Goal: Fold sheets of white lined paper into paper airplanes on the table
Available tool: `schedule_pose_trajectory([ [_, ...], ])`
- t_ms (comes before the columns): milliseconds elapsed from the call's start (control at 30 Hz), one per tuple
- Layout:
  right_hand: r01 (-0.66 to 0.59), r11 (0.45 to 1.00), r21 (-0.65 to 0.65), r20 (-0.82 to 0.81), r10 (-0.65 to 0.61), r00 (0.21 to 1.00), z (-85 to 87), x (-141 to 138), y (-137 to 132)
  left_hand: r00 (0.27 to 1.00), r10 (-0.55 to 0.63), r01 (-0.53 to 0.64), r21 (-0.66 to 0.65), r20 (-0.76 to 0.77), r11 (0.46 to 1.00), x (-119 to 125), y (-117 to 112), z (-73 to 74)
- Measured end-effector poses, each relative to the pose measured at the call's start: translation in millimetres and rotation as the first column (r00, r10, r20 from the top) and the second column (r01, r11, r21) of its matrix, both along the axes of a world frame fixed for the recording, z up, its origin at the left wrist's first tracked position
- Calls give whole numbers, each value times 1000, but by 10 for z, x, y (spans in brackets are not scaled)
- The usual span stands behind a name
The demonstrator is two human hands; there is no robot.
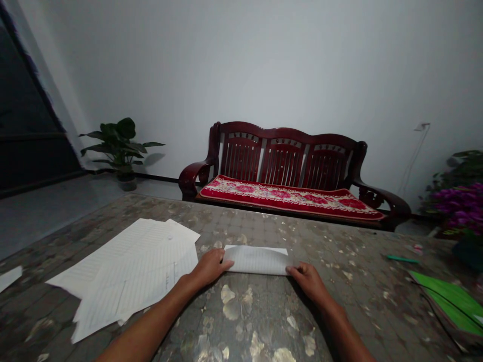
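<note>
A lined sheet of paper (258, 261), folded over into a wide strip, lies across the middle of the table. My left hand (209, 265) pinches its left end between thumb and fingers. At the opposite end, my right hand (307, 281) grips the near corner, thumb on top. The fold runs along the edge closest to me, and a narrow part of the underlying layer shows beyond the far edge. To the left of my left hand lies a loose pile of lined sheets (139, 266), some with handwriting.
A patterned cloth (241, 311) covers the table. On the right are a green pen (403, 259), a bright green booklet (449, 301) with a dark cord, and purple flowers (460, 203). A paper piece (10, 278) lies far left. Behind stand a wooden bench (283, 156) and potted plant (121, 143).
</note>
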State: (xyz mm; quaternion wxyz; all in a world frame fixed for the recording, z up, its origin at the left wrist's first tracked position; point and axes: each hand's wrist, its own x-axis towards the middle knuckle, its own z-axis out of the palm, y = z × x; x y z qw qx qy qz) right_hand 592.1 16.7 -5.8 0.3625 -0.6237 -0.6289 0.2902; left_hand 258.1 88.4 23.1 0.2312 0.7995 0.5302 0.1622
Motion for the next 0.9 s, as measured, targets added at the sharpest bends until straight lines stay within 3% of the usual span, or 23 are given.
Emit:
schedule_pose_trajectory([
  [133, 136, 991, 0, 171, -134, 976, -32, -73, 100, 990, 57, -58, -8, -126, 998, 86, 58, -45],
  [267, 240, 971, 3, 431, -218, 875, 49, -201, 94, 986, 69, -66, 20, -150, 998, 90, 4, -84],
  [400, 287, 958, -6, 569, -233, 789, 71, -274, 75, 985, 90, -86, 28, -150, 996, 75, -58, -83],
  [633, 246, 967, 66, 667, -226, 710, 14, -234, 75, 969, 141, -132, 57, -202, 990, 107, -116, -57],
  [900, 263, 965, -11, 720, -175, 672, 95, -251, -18, 923, 152, -154, 21, -354, 988, 118, -251, 42],
])
